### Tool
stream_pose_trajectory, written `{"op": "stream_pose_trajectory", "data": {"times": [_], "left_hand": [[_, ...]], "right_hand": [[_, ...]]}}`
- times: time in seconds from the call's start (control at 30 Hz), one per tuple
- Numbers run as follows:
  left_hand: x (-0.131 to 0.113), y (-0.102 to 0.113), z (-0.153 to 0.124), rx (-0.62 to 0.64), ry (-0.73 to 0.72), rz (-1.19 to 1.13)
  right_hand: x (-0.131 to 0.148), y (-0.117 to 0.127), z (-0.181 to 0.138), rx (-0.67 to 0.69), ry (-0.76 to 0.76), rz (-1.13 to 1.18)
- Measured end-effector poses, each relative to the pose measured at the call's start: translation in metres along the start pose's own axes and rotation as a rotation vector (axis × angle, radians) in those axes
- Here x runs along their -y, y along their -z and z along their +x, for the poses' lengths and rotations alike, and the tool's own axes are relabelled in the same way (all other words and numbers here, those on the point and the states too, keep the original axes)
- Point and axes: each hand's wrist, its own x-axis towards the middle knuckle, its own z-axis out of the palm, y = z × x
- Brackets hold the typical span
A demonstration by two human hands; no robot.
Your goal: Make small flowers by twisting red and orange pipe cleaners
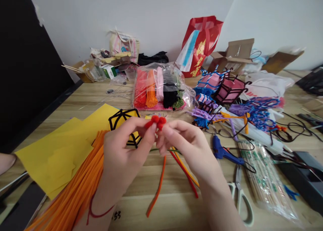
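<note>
- Two bare hands meet in the head view above the pale wood-grain tabletop [136, 204], a small looped piece of red fuzzy stem [155, 119] between their fingertips.
- The left hand [126, 150] has its grip pinched, thumb against index finger, on the piece's left part; a thin dark red cord [99, 216] rings its wrist.
- The right hand [188, 142] has its grip closed on the piece's right part.
- Just beyond the left hand stands a yellow-panelled black frame [127, 114].
- Beside the left forearm, a bundle of long orange fuzzy stems [78, 180] overlaps flat yellow sheets [83, 125].
- Right of the right hand lie a blue glue gun [222, 150] and pale-handled metal scissors [248, 209].
</note>
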Motion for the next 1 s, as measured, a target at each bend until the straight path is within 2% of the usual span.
{"op": "stream_pose_trajectory", "data": {"times": [0.1, 0.2, 0.4, 0.57, 0.63, 0.7, 0.8, 0.87, 1.0], "left_hand": [[0.002, 0.000, -0.001, -0.004, -0.093, 0.071], [0.003, 0.000, -0.003, -0.002, -0.128, 0.089], [0.002, -0.006, -0.005, -0.012, -0.102, 0.050], [0.002, 0.003, 0.004, 0.090, -0.065, 0.049], [0.005, 0.009, 0.008, 0.154, -0.121, 0.096], [0.007, 0.011, 0.010, 0.194, -0.207, 0.149], [0.007, 0.011, 0.009, 0.189, -0.340, 0.239], [0.006, 0.010, 0.008, 0.155, -0.374, 0.264], [0.004, 0.015, 0.008, 0.114, -0.232, 0.208]], "right_hand": [[-0.005, -0.004, -0.003, -0.152, 0.218, -0.275], [-0.009, -0.008, -0.006, -0.152, 0.347, -0.420], [-0.009, -0.010, -0.005, -0.184, 0.313, -0.347], [0.000, 0.000, -0.004, -0.071, 0.196, -0.277], [0.002, 0.004, -0.004, -0.053, 0.183, -0.258], [0.001, 0.007, -0.004, -0.112, 0.210, -0.219], [-0.004, 0.006, -0.003, -0.147, 0.213, -0.204], [-0.007, 0.004, -0.001, -0.152, 0.188, -0.222], [-0.011, 0.003, 0.001, -0.230, 0.126, -0.150]]}}
